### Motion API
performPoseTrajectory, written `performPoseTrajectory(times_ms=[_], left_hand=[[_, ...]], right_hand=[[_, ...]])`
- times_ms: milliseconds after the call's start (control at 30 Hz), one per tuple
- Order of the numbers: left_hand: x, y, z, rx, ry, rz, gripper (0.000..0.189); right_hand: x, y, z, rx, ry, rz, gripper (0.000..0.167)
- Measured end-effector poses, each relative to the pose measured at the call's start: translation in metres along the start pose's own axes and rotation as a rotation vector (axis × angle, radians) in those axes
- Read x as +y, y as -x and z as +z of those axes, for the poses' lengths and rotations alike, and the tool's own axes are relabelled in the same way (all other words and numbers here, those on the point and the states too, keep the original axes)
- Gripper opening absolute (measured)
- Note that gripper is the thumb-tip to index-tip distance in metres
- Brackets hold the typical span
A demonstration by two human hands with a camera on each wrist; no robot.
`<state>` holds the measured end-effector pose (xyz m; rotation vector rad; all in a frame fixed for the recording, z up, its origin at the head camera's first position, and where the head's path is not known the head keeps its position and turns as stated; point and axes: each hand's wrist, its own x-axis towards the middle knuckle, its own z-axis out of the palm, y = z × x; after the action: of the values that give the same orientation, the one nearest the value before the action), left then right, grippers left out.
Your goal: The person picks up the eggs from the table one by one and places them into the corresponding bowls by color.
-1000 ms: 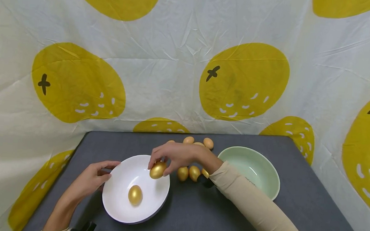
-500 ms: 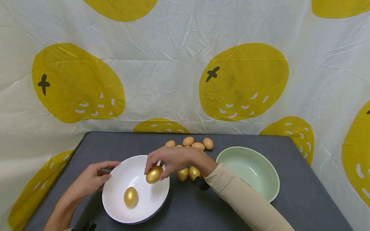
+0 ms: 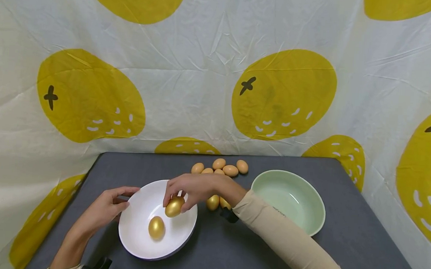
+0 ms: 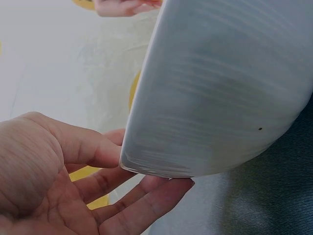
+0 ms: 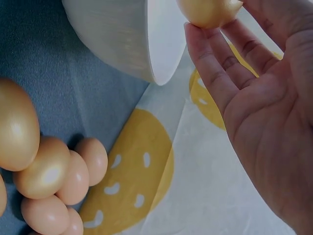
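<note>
A white bowl [image 3: 137,232] stands on the left of the table, with one golden egg [image 3: 157,228] lying inside. My left hand [image 3: 103,208] holds the bowl's left rim; in the left wrist view its thumb and fingertips [image 4: 181,186] meet the bowl's edge and outer wall. Over the bowl, my right hand [image 3: 194,189] pinches a second golden egg [image 3: 174,206] between thumb and fingers. In the right wrist view this held egg [image 5: 208,11] sits at the fingertips, beside the bowl's rim.
Several light brown eggs [image 3: 230,170] lie at the back middle. More golden eggs [image 3: 213,202] lie right of the white bowl, partly hidden by the right arm. A pale green bowl [image 3: 289,183] stands on the right of the grey table [image 3: 126,166]. A fruit-patterned cloth [image 3: 202,101] hangs behind.
My right hand has moved left and slightly down, bringing the golden egg further over the white bowl. The egg inside rolled left, then back right. My left hand stays at the rim.
</note>
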<state>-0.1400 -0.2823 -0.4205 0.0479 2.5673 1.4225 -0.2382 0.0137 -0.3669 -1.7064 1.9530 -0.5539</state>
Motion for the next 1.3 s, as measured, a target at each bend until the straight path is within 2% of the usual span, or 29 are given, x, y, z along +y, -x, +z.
performPoseTrajectory(times_ms=[567,967,1300], left_hand=[[0.003,0.001,-0.001,0.011,-0.015,-0.019,0.046],[0.002,0.0,-0.001,0.0,0.002,0.001,0.045],[0.003,0.0,0.0,0.0,0.006,-0.014,0.046]], right_hand=[[-0.001,-0.014,0.007,-0.028,0.049,-0.02,0.042],[0.003,-0.025,0.014,-0.061,0.093,0.004,0.041],[0.004,-0.03,0.018,-0.077,0.14,-0.002,0.04]])
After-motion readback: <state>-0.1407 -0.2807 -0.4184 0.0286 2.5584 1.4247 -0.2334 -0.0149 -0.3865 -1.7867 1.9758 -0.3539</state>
